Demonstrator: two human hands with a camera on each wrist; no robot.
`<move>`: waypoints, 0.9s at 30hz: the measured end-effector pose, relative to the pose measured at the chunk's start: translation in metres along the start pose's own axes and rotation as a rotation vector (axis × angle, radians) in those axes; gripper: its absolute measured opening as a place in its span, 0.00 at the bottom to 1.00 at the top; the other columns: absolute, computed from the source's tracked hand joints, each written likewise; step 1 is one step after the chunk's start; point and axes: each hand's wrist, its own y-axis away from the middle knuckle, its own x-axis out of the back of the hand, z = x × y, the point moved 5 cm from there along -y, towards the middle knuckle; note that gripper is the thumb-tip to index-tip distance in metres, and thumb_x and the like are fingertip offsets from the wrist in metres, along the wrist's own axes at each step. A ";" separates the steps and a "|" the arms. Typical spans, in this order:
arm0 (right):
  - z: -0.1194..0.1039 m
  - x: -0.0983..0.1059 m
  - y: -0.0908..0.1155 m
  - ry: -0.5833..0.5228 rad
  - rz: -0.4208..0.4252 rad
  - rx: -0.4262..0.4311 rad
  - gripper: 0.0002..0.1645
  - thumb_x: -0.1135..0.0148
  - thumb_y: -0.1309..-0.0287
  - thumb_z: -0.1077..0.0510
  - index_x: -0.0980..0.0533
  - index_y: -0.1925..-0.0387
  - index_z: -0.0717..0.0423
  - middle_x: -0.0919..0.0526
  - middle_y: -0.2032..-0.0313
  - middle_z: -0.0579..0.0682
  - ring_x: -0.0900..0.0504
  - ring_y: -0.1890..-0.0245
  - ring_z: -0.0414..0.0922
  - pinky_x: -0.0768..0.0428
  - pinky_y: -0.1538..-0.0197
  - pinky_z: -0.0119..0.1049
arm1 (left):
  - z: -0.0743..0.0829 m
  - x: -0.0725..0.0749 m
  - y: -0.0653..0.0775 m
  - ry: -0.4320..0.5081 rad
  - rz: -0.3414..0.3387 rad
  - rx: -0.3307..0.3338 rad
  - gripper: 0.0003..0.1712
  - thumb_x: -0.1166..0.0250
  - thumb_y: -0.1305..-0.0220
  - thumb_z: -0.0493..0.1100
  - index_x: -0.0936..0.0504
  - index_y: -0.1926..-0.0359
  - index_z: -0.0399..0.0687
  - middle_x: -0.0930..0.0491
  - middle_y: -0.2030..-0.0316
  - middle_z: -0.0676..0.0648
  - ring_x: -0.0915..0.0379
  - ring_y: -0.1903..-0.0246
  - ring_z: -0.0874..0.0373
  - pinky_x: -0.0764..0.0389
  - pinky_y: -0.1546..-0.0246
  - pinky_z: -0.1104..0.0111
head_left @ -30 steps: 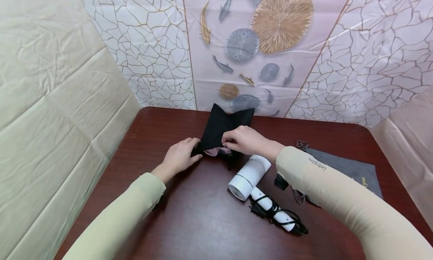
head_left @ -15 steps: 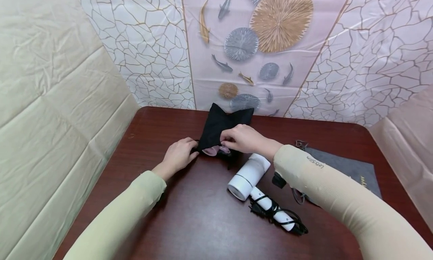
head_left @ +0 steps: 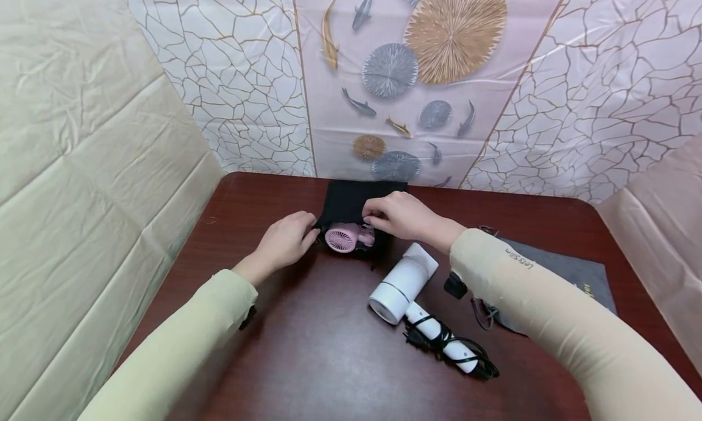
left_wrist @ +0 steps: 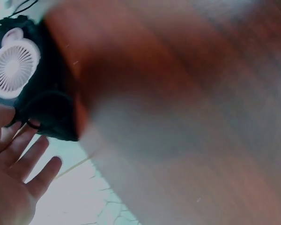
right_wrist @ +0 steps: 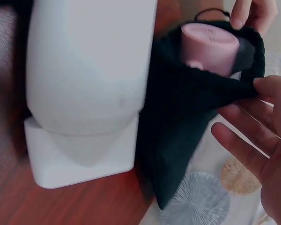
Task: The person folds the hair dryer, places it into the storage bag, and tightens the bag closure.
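Observation:
A black cloth drawstring bag [head_left: 351, 200] lies at the far side of the table, its mouth toward me. Inside the mouth shows a pink device [head_left: 341, 239] with a round slatted grille; the rest of it is hidden by the cloth. My left hand [head_left: 286, 240] pinches the left edge of the opening between thumb and index finger, other fingers spread in the left wrist view. On the opposite edge, my right hand [head_left: 404, 216] pinches the rim between thumb and fingertips. In the right wrist view the bag [right_wrist: 178, 112] is held open around the pink device [right_wrist: 210, 49].
Just below my right wrist lies a white hair dryer [head_left: 404, 284], its white handle [head_left: 432, 329] wrapped in black cord. A grey drawstring pouch [head_left: 565, 268] with gold lettering lies at the right, partly under my forearm. Patterned cloth stands behind the table's back edge.
The bag's raised far corners have dropped and the cloth lies flatter. Its rim is drawn back, so more of the pink device shows. Both hands have moved slightly away from me.

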 end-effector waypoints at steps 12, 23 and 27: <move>-0.002 -0.005 0.008 -0.010 -0.043 -0.022 0.04 0.32 0.27 0.55 0.14 0.59 0.49 0.13 0.70 0.40 0.24 0.78 0.34 0.21 0.68 0.39 | 0.008 0.030 0.005 0.085 -0.030 0.010 0.05 0.36 0.24 0.41 0.18 0.58 0.45 0.19 0.61 0.47 0.23 0.64 0.51 0.18 0.61 0.54; -0.008 -0.031 0.027 0.136 -0.259 -0.095 0.19 0.30 0.30 0.41 0.21 0.75 0.44 0.24 0.82 0.37 0.28 0.82 0.37 0.32 0.76 0.35 | -0.005 0.020 0.027 -0.030 -0.092 -0.036 0.04 0.33 0.27 0.40 0.16 0.58 0.43 0.18 0.60 0.45 0.21 0.63 0.51 0.15 0.60 0.53; -0.010 -0.039 0.023 0.173 -0.288 -0.116 0.21 0.33 0.28 0.39 0.20 0.75 0.45 0.23 0.81 0.39 0.27 0.81 0.39 0.32 0.76 0.36 | -0.011 0.013 0.034 -0.093 -0.111 -0.091 0.04 0.32 0.28 0.39 0.17 0.58 0.42 0.20 0.61 0.45 0.21 0.64 0.50 0.15 0.59 0.53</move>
